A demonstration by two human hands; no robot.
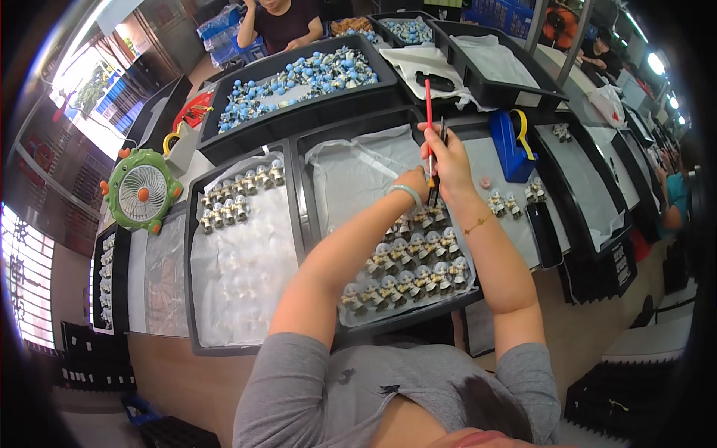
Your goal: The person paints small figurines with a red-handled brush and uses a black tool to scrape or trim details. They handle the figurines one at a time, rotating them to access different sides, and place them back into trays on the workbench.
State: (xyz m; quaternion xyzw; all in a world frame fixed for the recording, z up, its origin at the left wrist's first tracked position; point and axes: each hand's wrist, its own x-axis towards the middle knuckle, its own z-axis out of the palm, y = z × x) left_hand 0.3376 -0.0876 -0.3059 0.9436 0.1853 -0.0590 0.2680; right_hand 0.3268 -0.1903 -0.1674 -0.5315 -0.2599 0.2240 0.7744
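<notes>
My right hand (pixel 449 163) is closed round a slim paintbrush (pixel 429 101) with a red handle, its handle end pointing up and away. A dark, thin tool (pixel 444 133) is in the same grip; its kind is unclear. Close against it on the left, my left hand (pixel 414 184) is closed, its fingertips partly hidden, and I cannot make out what they hold. Both hands are over a black tray (pixel 300 196) lined with white sheet. Rows of small figurines (pixel 405 282) with pale heads and dark bases stand in its near right part.
A second lined tray (pixel 193 299) with figurines lies left, beside a green fan (pixel 143 193). Behind is a bin (pixel 299 112) of blue-and-white pieces. A blue tape dispenser (pixel 512 148) and a black phone (pixel 544 235) lie right. A person (pixel 284 26) sits opposite.
</notes>
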